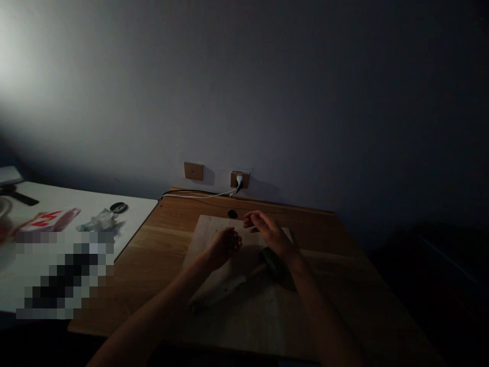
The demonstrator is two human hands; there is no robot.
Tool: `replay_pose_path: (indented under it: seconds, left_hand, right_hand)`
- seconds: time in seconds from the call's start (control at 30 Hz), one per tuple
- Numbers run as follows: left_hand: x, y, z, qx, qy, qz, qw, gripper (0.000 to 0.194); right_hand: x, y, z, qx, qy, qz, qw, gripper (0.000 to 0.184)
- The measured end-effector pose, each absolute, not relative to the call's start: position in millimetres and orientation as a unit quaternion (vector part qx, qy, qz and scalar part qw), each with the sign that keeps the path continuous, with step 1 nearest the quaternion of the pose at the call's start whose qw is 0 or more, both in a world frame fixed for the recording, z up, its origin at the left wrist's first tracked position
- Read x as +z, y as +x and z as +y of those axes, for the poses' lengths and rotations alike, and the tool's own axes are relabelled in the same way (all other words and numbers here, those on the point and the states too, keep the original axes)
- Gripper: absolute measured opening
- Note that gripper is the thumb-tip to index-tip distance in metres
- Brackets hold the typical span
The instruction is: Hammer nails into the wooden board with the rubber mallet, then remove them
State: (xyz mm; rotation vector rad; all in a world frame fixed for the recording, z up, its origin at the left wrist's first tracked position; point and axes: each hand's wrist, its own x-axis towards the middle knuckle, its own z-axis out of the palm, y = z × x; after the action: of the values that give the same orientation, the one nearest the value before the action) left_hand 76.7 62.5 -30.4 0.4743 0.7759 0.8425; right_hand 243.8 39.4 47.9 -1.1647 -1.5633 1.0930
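Note:
A pale wooden board lies on the wooden desk. Above it my left hand is bunched into a loose fist, with nothing visible in it. My right hand hovers just beyond, fingers curled and holding nothing I can see. Below the hands, a mallet rests on the board, its dark head under my right wrist and its pale handle running down-left beneath my left forearm. The dim light hides fine detail.
A white table adjoins the desk on the left, holding a red-printed packet, a clear plastic bag and a dark round object. A white plug sits in a wall socket, its cables trailing along the desk's back edge near a dark grommet hole.

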Motion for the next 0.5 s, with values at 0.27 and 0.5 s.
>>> replay_pose_path:
  seconds: [0.27, 0.5]
  left_hand:
    - [-31.6, 58.9, 59.2, 0.33, 0.594, 0.438, 0.589, 0.024]
    - [-32.9, 71.1, 50.6, 0.271, 0.792, 0.344, 0.425, 0.016]
  right_hand:
    - [31.6, 272.1, 3.7, 0.406, -0.536, -0.614, 0.413, 0.037]
    - [22.8, 281.5, -18.7, 0.406, -0.566, -0.605, 0.387, 0.038]
